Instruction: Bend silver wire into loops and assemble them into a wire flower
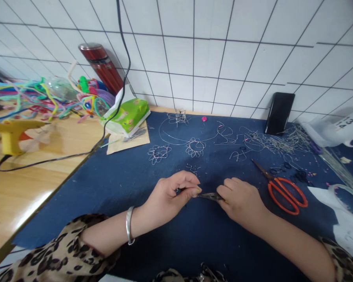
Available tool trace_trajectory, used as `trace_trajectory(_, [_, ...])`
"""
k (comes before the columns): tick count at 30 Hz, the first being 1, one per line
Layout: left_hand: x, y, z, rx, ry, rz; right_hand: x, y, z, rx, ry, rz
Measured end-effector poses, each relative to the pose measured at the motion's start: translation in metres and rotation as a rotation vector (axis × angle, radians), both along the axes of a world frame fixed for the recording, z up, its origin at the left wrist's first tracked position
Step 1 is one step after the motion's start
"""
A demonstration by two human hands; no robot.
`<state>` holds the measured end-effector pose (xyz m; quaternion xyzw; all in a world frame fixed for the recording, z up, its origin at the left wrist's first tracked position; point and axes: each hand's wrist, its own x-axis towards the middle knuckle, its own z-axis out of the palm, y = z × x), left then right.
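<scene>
My right hand is closed around a pair of needle-nose pliers, whose jaws point left. The tips of the jaws meet the fingertips of my left hand, which is pinched shut. What those fingers hold is too small and hidden to make out. Just beyond my left hand lie short bent wire pieces. Two flower-shaped wire rings, one on the left and another on the right, rest farther back on the dark blue mat.
Orange-handled scissors lie to the right, near tangled wire. A phone leans on the tiled wall, with a white mug beside it. At left are a tissue pack, a red flask, a yellow glue gun and its cord.
</scene>
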<state>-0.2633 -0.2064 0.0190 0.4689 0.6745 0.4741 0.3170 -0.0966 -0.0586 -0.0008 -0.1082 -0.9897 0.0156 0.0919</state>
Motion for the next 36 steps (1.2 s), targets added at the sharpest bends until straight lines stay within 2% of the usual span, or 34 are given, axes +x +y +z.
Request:
trace_trajectory(7, [-0.001,-0.003,0.009,0.092,0.284,-0.113,-0.001,0.0,0.001,-0.123,-0.045,0.025])
trace_trajectory(13, [-0.002,-0.007,0.005,0.154,0.383,-0.217,0.0,0.002,0.003,-0.269,-0.109,0.052])
trace_trajectory(17, [-0.002,-0.004,0.005,0.136,0.396,-0.213,-0.001,0.003,0.002,-0.295,-0.151,0.035])
trace_trajectory(20, [-0.002,0.002,0.005,0.058,0.251,-0.126,-0.001,0.003,-0.002,-0.224,-0.117,0.015])
trace_trajectory(25, [-0.006,0.01,-0.002,-0.091,-0.355,0.002,-0.001,0.005,-0.004,0.03,0.05,-0.012])
trace_trajectory(27, [-0.008,0.011,-0.005,-0.118,-0.521,0.025,0.0,0.006,-0.001,0.137,0.119,0.019])
trace_trajectory(31, [-0.008,0.012,-0.008,-0.124,-0.678,0.045,0.002,0.005,0.006,0.346,0.239,0.115])
trace_trajectory(36, [-0.004,0.011,-0.01,-0.107,-0.739,0.05,0.003,-0.001,0.01,0.476,0.297,0.15])
